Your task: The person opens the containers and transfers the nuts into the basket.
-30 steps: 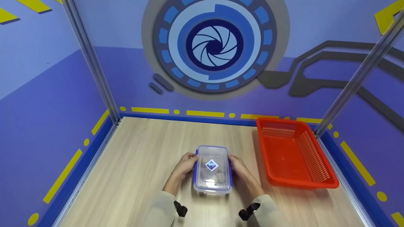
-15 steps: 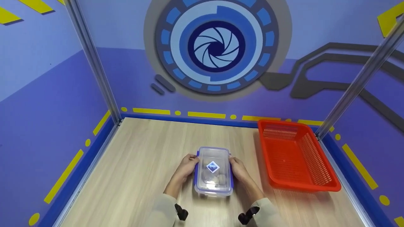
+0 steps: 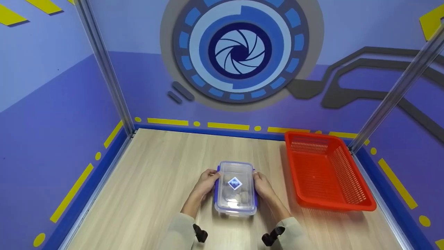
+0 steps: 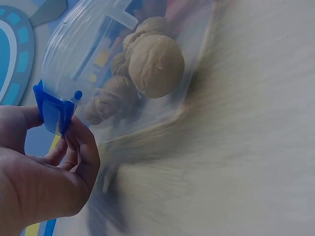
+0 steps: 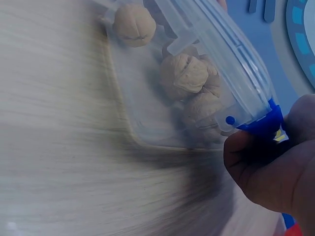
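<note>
A clear plastic food container [image 3: 239, 194] with a lid and blue latches stands on the table in the middle of the head view. Walnuts [image 4: 156, 66] show through its wall in both wrist views. My left hand [image 3: 205, 184] is at the container's left side, where its thumb and fingers pinch a blue latch [image 4: 55, 110]. At the opposite side my right hand [image 3: 264, 185] pinches the other blue latch [image 5: 266, 123] between thumb and finger. A diamond-shaped label [image 3: 235, 183] marks the lid.
A red plastic basket [image 3: 314, 176] stands on the right of the wooden table [image 3: 166, 166], near the back corner. Blue and purple panels [image 3: 138, 86] enclose the table at the back and on both sides, with metal posts [image 3: 107, 69] at the corners.
</note>
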Action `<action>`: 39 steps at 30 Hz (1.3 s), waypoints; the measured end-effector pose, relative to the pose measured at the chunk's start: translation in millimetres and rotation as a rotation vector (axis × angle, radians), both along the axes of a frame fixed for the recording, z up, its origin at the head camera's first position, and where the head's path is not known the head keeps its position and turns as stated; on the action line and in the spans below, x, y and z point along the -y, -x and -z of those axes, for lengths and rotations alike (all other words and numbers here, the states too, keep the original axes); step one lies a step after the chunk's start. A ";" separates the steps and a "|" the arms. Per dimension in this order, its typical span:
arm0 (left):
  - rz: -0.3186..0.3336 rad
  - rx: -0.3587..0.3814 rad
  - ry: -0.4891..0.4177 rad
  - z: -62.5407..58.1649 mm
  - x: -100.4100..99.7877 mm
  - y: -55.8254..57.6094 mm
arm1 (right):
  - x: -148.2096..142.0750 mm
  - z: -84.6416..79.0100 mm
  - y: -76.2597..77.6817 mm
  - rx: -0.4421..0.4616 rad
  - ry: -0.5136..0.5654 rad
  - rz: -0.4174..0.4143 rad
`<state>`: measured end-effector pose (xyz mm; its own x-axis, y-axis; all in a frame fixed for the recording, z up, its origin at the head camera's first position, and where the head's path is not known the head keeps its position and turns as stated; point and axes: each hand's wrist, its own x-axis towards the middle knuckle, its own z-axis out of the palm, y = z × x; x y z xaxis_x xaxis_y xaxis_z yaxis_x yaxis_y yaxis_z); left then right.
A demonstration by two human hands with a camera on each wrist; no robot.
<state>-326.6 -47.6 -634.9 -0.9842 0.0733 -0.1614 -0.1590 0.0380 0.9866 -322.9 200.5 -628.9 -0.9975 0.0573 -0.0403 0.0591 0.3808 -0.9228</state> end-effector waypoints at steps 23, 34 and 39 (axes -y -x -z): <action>-0.013 -0.001 -0.009 1.8 -1.4 3.8 | -13.0 4.7 -1.7 0.035 0.122 -0.033; -0.021 -0.009 -0.007 2.9 -1.0 2.0 | -20.5 9.9 -6.8 0.106 0.263 -0.033; -0.015 0.008 0.004 2.7 0.7 0.5 | -27.2 8.7 -7.4 0.137 0.266 -0.028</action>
<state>-327.1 -48.3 -637.6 -0.9839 0.0577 -0.1693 -0.1673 0.0394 0.9851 -315.5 227.7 -637.6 -0.9828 -0.0003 -0.1848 0.1832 0.1303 -0.9744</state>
